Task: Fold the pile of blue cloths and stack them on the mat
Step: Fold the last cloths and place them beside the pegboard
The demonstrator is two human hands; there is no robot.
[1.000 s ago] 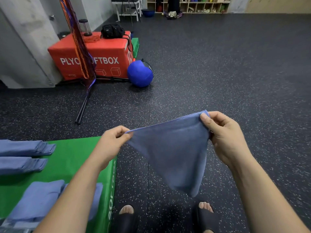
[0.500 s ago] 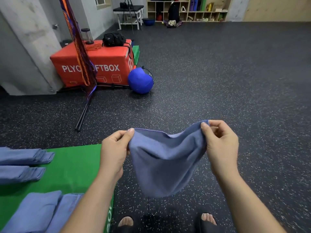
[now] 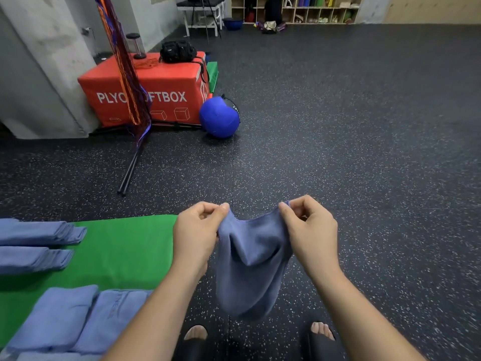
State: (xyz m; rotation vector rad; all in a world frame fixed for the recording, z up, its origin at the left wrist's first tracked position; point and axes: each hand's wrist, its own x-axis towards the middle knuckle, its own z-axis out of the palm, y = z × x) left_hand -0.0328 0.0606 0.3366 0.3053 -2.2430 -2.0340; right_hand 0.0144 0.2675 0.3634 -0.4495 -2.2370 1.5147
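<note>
Both hands moved closer, left hand (image 3: 196, 234) and right hand (image 3: 311, 234) each pinching a corner of the slack blue terry cloth (image 3: 251, 267), which hung off the green foam mat's (image 3: 125, 252) right edge mid-fold; next they needed the corners joined.

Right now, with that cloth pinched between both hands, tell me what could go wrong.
1. The left hand and right hand pinch only the top corners of the blue cloth, which hangs over the floor, not the green mat; a slip could drop it there.
2. The cloth sags and bunches in the middle, so the fold may come out creased or uneven.
</note>
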